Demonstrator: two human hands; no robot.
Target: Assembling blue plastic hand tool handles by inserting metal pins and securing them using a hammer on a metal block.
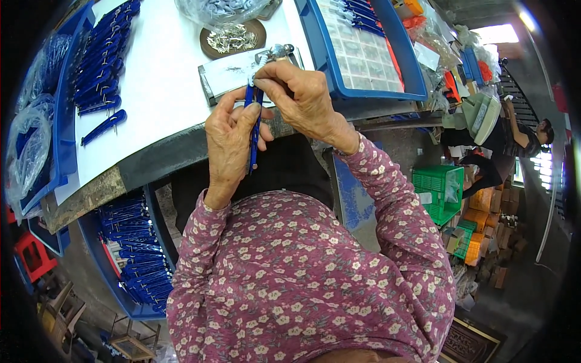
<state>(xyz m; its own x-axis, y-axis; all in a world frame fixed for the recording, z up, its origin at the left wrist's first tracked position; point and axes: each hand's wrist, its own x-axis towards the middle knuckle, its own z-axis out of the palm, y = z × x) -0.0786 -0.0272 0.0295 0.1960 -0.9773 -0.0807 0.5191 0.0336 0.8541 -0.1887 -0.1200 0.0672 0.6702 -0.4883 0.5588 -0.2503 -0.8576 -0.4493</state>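
Observation:
My left hand (225,142) is closed round a long, narrow blue handle-shaped part (254,136), held upright over the table's near edge. At its upper end my right hand (305,103) pinches with thumb and forefinger; a small pale piece shows there, too small to name. Just beyond my fingers is a flat metal block (230,74) with a rounded metal fitting (278,51) at its right end. A brown round dish (260,31) holding many small metal pins stands behind the block. Left of my hands lies a single blue part (104,127), near a long row of similar ones (100,72).
A blue tray (330,78) with a clear compartment box (369,63) stands at right. Bagged blue parts (36,115) fill a bin at far left. Below the table sits a bin of blue parts (136,248). Green crates (433,187) and another person (523,136) are at right.

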